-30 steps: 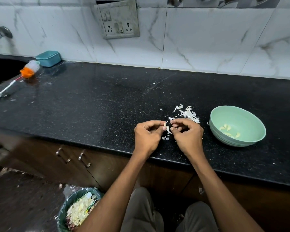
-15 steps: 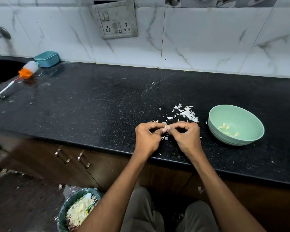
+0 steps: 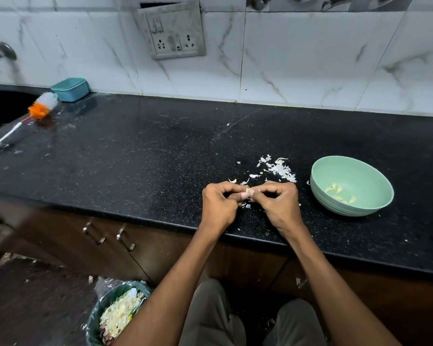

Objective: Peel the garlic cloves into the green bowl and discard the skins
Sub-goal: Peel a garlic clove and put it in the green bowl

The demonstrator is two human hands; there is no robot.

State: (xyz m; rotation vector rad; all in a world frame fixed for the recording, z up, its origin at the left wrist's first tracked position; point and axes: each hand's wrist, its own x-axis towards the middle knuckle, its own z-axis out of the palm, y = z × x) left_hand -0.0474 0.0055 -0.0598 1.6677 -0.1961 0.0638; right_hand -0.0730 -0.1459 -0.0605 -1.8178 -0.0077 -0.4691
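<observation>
Two bare hands meet above the front part of the black speckled stone counter (image 3: 140, 156), and both pinch one small pale garlic clove (image 3: 248, 190) between them. The left hand (image 3: 219, 207) has its fingers curled, with the thumb tip pressed on the clove; the right hand (image 3: 280, 204) grips the clove from the other side with curled fingers. A loose heap of white papery garlic skins (image 3: 279, 168) lies on the counter just behind the hands. The round pale green bowl (image 3: 375, 206) stands to the right, apart from the hands, with several peeled cloves (image 3: 339, 193) inside. On the floor below, a dark green bin (image 3: 98, 310) holds many pale skins.
</observation>
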